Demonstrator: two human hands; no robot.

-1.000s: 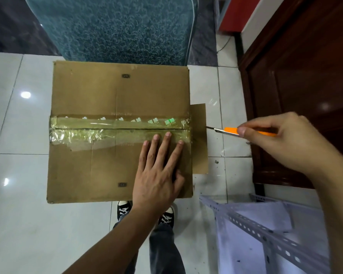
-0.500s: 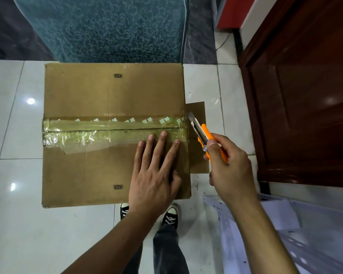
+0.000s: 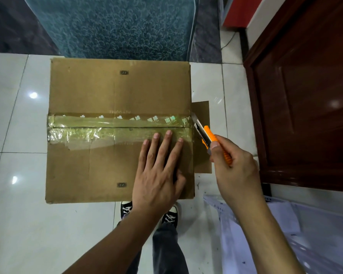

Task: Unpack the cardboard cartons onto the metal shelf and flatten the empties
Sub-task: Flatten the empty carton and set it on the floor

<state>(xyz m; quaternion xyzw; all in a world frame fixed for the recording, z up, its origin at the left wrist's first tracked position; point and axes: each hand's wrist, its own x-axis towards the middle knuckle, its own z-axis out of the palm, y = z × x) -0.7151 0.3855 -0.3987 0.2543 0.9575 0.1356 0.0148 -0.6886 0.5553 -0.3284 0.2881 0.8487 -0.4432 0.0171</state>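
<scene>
A closed brown cardboard carton (image 3: 99, 91) stands on the white tile floor, its top seam sealed by a wide band of clear tape (image 3: 107, 125). My left hand (image 3: 158, 171) lies flat on the near flap, fingers straight and spread, fingertips at the tape's edge. My right hand (image 3: 235, 171) grips an orange utility knife (image 3: 208, 137). The blade is out and its tip touches the right end of the taped seam at the carton's edge.
A metal shelf (image 3: 313, 234) with perforated posts, wrapped in pale film, stands at the lower right. A dark wooden door (image 3: 309, 95) fills the right side. A blue patterned panel (image 3: 117, 26) rises behind the carton. A small cardboard flap (image 3: 203, 109) sticks out at the carton's right.
My right hand swung the knife from pointing sideways at the right to a downward grip, then brought the blade tip to the right end of the seam. My left hand stayed on the flap.
</scene>
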